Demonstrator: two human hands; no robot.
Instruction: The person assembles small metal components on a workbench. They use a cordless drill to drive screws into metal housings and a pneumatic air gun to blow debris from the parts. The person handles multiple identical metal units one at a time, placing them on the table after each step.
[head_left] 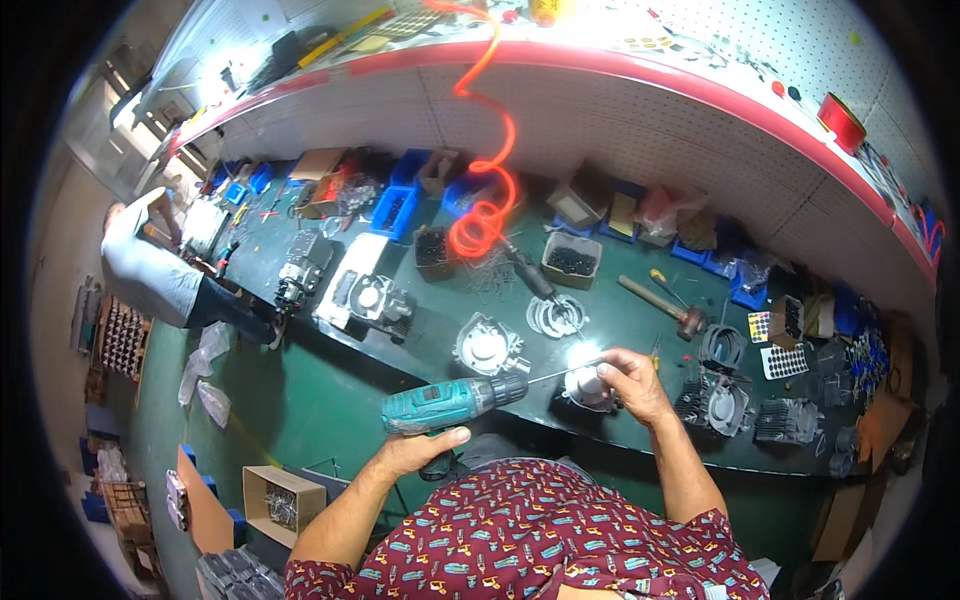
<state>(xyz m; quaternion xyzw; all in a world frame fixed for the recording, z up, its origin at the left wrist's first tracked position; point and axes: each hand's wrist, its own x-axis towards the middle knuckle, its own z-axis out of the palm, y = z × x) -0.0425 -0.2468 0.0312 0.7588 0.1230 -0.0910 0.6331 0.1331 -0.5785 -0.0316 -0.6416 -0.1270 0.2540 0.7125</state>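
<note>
With the left hand (pixel 420 452), gripping a teal drill (pixel 436 405) by the handle; with the right hand (pixel 636 386), pinching its long bit (pixel 558 373) near a silver casting (pixel 586 391).

Drill (pixel 445 403) plastic; bit (pixel 560 374) smooth metal; hammer handle (pixel 643 294) wood.

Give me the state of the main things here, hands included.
Teal drill: held roughly level, long bit fitted
Left hand: closed around the drill's handle
Right hand: pinching at the bit's end
Orange hose: coiled, hanging over the bench
Hammer: lying on the bench
Pale bin: open, holding black parts
Lower-left cardboard box: open, holding metal parts
</note>
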